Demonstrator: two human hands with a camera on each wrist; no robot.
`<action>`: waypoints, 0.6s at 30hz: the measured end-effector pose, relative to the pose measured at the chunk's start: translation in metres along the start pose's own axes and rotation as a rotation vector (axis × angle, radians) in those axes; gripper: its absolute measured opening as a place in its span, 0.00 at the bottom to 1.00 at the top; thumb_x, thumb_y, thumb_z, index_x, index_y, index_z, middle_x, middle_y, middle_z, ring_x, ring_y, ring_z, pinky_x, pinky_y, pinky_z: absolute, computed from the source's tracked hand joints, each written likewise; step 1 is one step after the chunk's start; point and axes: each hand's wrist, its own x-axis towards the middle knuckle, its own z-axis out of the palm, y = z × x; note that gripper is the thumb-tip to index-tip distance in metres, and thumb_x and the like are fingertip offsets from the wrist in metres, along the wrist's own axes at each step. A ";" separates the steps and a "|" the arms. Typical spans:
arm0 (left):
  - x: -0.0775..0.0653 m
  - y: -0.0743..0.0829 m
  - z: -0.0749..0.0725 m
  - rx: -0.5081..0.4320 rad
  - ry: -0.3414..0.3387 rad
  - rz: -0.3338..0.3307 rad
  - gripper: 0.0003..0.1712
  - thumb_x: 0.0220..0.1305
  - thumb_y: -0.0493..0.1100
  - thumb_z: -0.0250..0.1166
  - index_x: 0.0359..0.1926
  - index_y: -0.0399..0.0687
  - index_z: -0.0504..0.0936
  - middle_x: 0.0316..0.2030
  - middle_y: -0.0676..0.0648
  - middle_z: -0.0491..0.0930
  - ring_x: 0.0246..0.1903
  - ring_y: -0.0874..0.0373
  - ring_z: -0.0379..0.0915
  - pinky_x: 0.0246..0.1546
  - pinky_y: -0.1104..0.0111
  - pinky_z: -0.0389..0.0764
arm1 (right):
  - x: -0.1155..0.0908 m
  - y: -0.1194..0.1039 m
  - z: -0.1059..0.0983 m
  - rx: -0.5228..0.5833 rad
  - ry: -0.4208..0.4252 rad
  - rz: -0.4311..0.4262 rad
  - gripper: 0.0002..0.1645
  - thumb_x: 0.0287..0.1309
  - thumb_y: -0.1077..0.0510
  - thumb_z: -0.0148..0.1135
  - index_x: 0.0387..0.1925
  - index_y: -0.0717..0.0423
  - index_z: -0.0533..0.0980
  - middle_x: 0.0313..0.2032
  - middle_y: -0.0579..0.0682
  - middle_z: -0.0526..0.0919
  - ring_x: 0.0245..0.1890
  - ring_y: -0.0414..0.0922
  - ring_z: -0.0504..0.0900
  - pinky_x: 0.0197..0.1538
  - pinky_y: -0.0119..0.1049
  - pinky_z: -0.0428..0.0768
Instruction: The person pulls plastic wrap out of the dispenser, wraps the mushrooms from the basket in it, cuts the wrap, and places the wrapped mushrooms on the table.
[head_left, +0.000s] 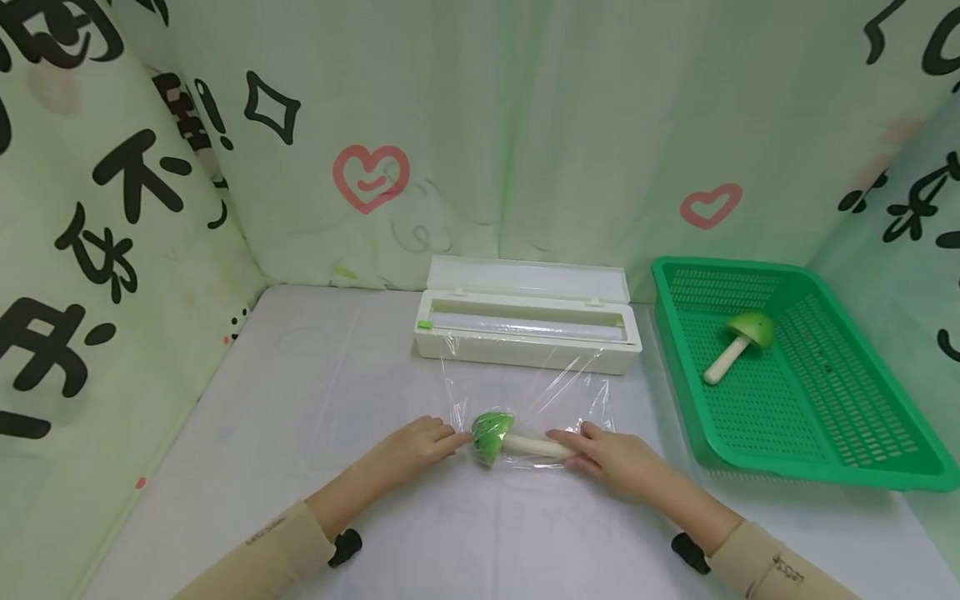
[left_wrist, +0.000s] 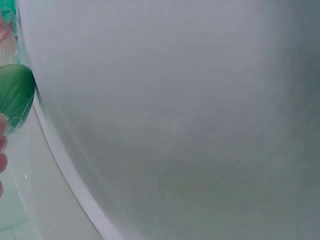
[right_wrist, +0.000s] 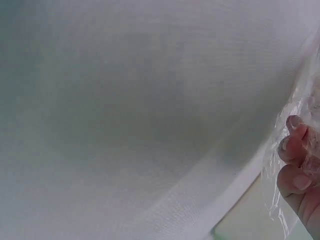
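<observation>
Green-capped mushroom (head_left: 519,444) on counter (head_left: 360,367), amid cling film (head_left: 543,396) before white dispenser (head_left: 528,302); left hand (head_left: 420,443) at cap (head_left: 491,437), right hand (head_left: 617,461) at stem (head_left: 532,447) — closure of either grip impossible to tell.

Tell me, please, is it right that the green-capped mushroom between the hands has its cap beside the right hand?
Not quite: in the head view, the green-capped mushroom has its cap beside the left hand, not the right hand.
</observation>
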 end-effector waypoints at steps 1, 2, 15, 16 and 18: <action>0.000 0.000 0.001 0.009 0.009 0.002 0.16 0.48 0.38 0.67 0.41 0.43 0.79 0.28 0.52 0.77 0.27 0.62 0.72 0.33 0.74 0.72 | 0.000 0.001 0.000 -0.010 0.012 -0.006 0.25 0.57 0.46 0.57 0.57 0.40 0.69 0.34 0.45 0.72 0.20 0.36 0.69 0.22 0.35 0.71; 0.000 0.000 0.003 0.012 0.015 -0.002 0.14 0.49 0.38 0.66 0.40 0.43 0.80 0.28 0.52 0.77 0.28 0.62 0.72 0.33 0.74 0.72 | 0.000 0.001 -0.001 -0.016 0.024 -0.012 0.25 0.56 0.46 0.58 0.57 0.41 0.70 0.33 0.44 0.72 0.20 0.36 0.68 0.22 0.34 0.71; 0.011 0.006 0.014 0.105 -0.095 -0.217 0.17 0.53 0.41 0.63 0.45 0.40 0.78 0.31 0.49 0.76 0.31 0.58 0.72 0.31 0.69 0.72 | 0.007 0.014 -0.005 -0.039 0.266 -0.120 0.18 0.40 0.61 0.71 0.38 0.51 0.76 0.31 0.46 0.75 0.28 0.43 0.74 0.33 0.38 0.73; 0.012 0.006 0.014 0.117 -0.105 -0.221 0.18 0.54 0.44 0.63 0.45 0.40 0.77 0.32 0.49 0.76 0.31 0.57 0.72 0.31 0.69 0.72 | 0.007 0.014 -0.005 -0.049 0.277 -0.126 0.17 0.40 0.62 0.71 0.36 0.51 0.77 0.31 0.46 0.75 0.30 0.44 0.74 0.35 0.40 0.73; 0.014 0.006 0.016 0.149 -0.117 -0.224 0.21 0.54 0.50 0.63 0.46 0.40 0.77 0.32 0.49 0.75 0.32 0.57 0.72 0.31 0.68 0.71 | 0.009 0.014 -0.005 -0.070 0.301 -0.131 0.15 0.40 0.63 0.70 0.33 0.50 0.77 0.31 0.47 0.75 0.32 0.45 0.75 0.38 0.43 0.72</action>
